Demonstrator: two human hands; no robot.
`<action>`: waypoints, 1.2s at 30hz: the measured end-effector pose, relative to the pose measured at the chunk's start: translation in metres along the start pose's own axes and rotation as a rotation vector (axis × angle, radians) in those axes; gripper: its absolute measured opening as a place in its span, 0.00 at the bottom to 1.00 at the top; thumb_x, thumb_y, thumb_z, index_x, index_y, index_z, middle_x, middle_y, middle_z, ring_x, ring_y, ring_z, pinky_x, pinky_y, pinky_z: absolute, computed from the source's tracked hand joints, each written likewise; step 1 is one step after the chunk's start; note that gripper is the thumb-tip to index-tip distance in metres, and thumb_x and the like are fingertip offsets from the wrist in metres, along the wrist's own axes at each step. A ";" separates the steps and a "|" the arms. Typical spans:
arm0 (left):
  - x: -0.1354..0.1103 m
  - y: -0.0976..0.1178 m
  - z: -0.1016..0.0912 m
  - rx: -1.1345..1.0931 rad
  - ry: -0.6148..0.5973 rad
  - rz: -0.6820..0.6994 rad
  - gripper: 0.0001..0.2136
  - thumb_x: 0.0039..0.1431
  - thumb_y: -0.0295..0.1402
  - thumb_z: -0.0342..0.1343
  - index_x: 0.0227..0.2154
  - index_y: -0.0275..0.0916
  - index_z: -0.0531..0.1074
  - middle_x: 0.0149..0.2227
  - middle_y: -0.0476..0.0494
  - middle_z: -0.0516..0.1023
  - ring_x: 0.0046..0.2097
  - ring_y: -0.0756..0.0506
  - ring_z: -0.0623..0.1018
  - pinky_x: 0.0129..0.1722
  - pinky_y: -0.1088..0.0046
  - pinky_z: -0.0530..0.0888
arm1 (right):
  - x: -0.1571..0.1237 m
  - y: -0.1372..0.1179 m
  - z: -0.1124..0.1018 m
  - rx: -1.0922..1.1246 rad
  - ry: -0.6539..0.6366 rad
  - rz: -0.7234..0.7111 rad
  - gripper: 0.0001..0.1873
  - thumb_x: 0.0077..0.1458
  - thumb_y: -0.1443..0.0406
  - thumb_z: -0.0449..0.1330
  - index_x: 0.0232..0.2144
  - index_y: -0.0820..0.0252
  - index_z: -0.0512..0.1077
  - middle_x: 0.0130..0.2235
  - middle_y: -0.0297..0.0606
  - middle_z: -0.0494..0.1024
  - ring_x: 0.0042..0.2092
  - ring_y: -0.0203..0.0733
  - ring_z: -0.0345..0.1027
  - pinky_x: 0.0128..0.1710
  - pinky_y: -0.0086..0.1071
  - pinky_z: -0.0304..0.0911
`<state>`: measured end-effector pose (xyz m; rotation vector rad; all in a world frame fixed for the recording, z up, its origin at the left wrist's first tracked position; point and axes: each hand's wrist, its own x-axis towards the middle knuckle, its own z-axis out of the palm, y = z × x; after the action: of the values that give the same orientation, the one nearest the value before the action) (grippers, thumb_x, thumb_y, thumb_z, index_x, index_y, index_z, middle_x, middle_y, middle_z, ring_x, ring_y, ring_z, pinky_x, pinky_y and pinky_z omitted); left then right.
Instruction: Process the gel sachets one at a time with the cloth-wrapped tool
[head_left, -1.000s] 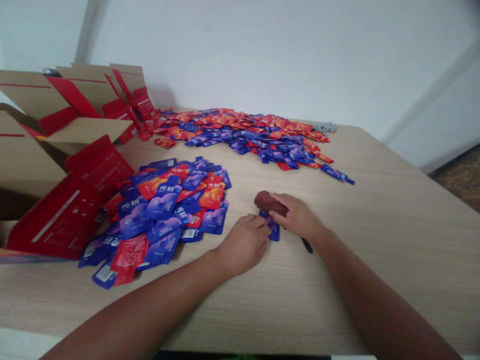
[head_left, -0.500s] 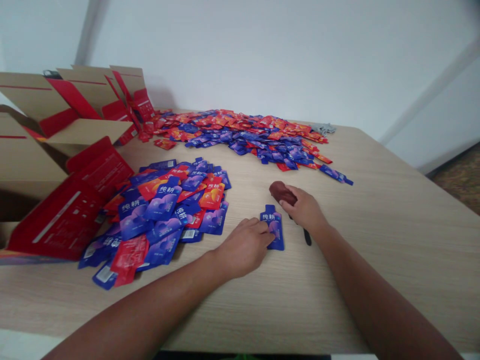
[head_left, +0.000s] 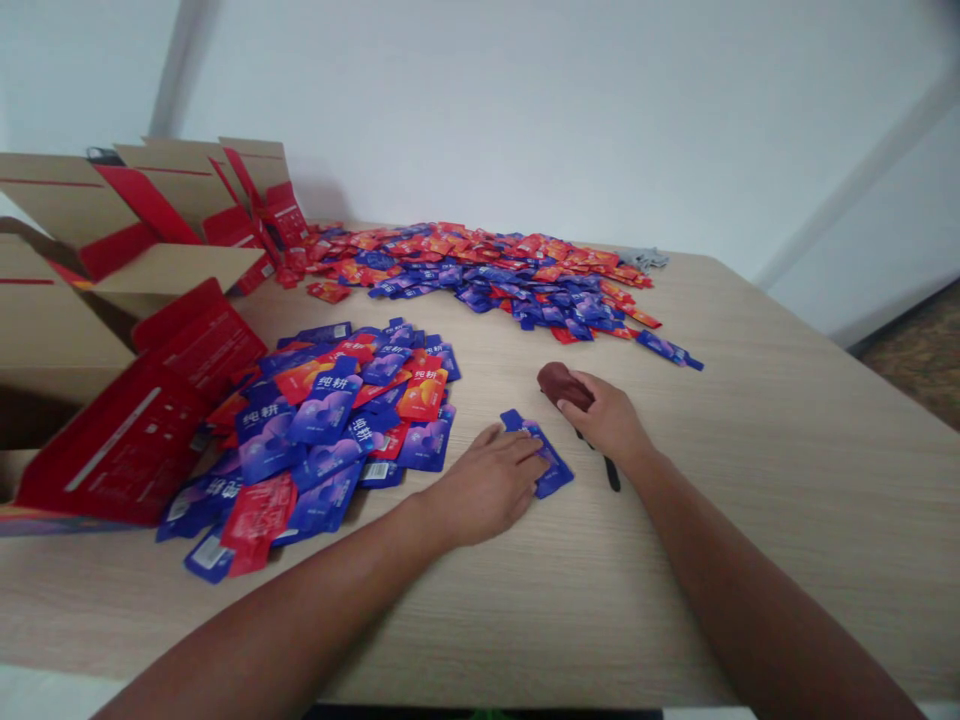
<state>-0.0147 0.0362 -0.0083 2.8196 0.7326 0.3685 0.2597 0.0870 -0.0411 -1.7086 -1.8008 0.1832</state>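
My left hand (head_left: 491, 487) lies with stretched fingers on a blue pouch (head_left: 553, 470) with a narrow spout-like end. The pouch is flat on the table, tilted with its narrow end to the upper left, and my fingers cover part of it. To its right, my right hand (head_left: 606, 415) is closed around a rounded reddish-brown object (head_left: 561, 384), whose kind I cannot make out. A black strap-like piece (head_left: 613, 474) sticks out below that hand. Left of my left hand is a heap of blue and red pouches (head_left: 330, 400).
Open cardboard boxes (head_left: 67, 330) with red printed flaps stand at the left. A long pile of red and blue pouches (head_left: 487, 270) runs along the table's back. One blue pouch (head_left: 667, 349) lies at its right end, near a small grey bundle (head_left: 646, 258).
The blue pouch under my left hand has turned, its narrow end swinging to the left. My left fingers have flattened out over it. My right hand has hardly moved.
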 end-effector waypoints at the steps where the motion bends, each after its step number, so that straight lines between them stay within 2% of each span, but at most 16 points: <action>1: 0.001 -0.001 -0.001 0.022 0.014 -0.047 0.16 0.75 0.35 0.52 0.61 0.44 0.74 0.64 0.38 0.76 0.65 0.37 0.73 0.68 0.49 0.66 | 0.000 -0.001 0.000 0.007 0.003 -0.001 0.31 0.61 0.55 0.66 0.64 0.57 0.75 0.61 0.48 0.82 0.60 0.58 0.77 0.64 0.52 0.70; 4: 0.004 -0.005 -0.004 0.074 0.052 -0.164 0.15 0.75 0.38 0.53 0.59 0.46 0.76 0.55 0.39 0.79 0.59 0.36 0.75 0.61 0.51 0.70 | -0.001 -0.003 -0.002 0.031 0.011 -0.006 0.32 0.60 0.55 0.66 0.64 0.59 0.75 0.60 0.49 0.82 0.59 0.58 0.78 0.64 0.52 0.70; 6: 0.005 -0.008 -0.004 0.094 0.075 -0.188 0.15 0.74 0.37 0.55 0.58 0.45 0.77 0.53 0.39 0.78 0.58 0.36 0.74 0.62 0.51 0.69 | -0.003 -0.006 -0.002 0.065 0.010 -0.029 0.31 0.60 0.55 0.67 0.63 0.58 0.76 0.59 0.48 0.83 0.58 0.57 0.78 0.63 0.51 0.71; 9: 0.004 -0.011 -0.005 0.100 0.077 -0.180 0.16 0.72 0.31 0.55 0.59 0.44 0.77 0.51 0.38 0.77 0.56 0.37 0.74 0.63 0.52 0.69 | -0.007 -0.011 -0.002 0.122 -0.004 -0.091 0.31 0.60 0.56 0.66 0.63 0.57 0.75 0.58 0.46 0.83 0.57 0.55 0.79 0.62 0.50 0.72; 11: 0.003 -0.010 -0.005 0.106 0.061 -0.191 0.18 0.71 0.29 0.54 0.60 0.43 0.76 0.50 0.38 0.77 0.54 0.37 0.74 0.57 0.55 0.72 | -0.010 -0.015 -0.002 0.148 -0.009 -0.119 0.30 0.61 0.56 0.66 0.64 0.56 0.75 0.59 0.45 0.82 0.58 0.55 0.79 0.63 0.50 0.71; 14: 0.004 -0.008 -0.004 0.157 0.055 -0.250 0.16 0.72 0.31 0.53 0.58 0.42 0.77 0.49 0.37 0.77 0.52 0.37 0.74 0.51 0.57 0.74 | -0.015 -0.025 -0.003 0.167 -0.018 -0.133 0.30 0.61 0.56 0.65 0.64 0.54 0.74 0.60 0.44 0.82 0.59 0.54 0.78 0.63 0.50 0.71; 19: 0.008 -0.005 -0.001 0.193 0.082 -0.362 0.15 0.76 0.39 0.51 0.50 0.40 0.80 0.47 0.35 0.77 0.50 0.37 0.75 0.51 0.56 0.74 | -0.021 -0.046 -0.006 0.199 -0.031 -0.150 0.29 0.60 0.57 0.65 0.63 0.54 0.76 0.59 0.43 0.83 0.57 0.54 0.79 0.62 0.50 0.72; 23: 0.008 -0.004 0.001 0.181 0.084 -0.384 0.15 0.75 0.38 0.50 0.47 0.38 0.81 0.47 0.34 0.77 0.49 0.37 0.77 0.49 0.56 0.75 | -0.025 -0.065 -0.009 0.256 -0.035 -0.141 0.29 0.61 0.57 0.65 0.64 0.54 0.74 0.59 0.43 0.82 0.58 0.53 0.79 0.63 0.48 0.72; 30: 0.006 -0.005 0.005 0.123 0.122 -0.362 0.14 0.71 0.34 0.51 0.47 0.36 0.82 0.47 0.32 0.79 0.48 0.36 0.79 0.51 0.56 0.77 | -0.041 -0.085 -0.004 0.089 -0.177 -0.222 0.31 0.63 0.59 0.63 0.67 0.55 0.70 0.62 0.48 0.79 0.61 0.55 0.75 0.62 0.49 0.71; 36: 0.006 -0.005 -0.001 0.091 0.097 -0.383 0.15 0.71 0.36 0.52 0.41 0.36 0.84 0.43 0.33 0.80 0.44 0.38 0.80 0.48 0.57 0.78 | -0.046 -0.090 0.004 -0.055 -0.212 -0.180 0.29 0.64 0.61 0.61 0.66 0.56 0.70 0.60 0.48 0.80 0.59 0.55 0.77 0.59 0.44 0.71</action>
<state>-0.0121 0.0435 -0.0078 2.6710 1.3101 0.4142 0.1794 0.0317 -0.0141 -1.6026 -2.1219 0.2472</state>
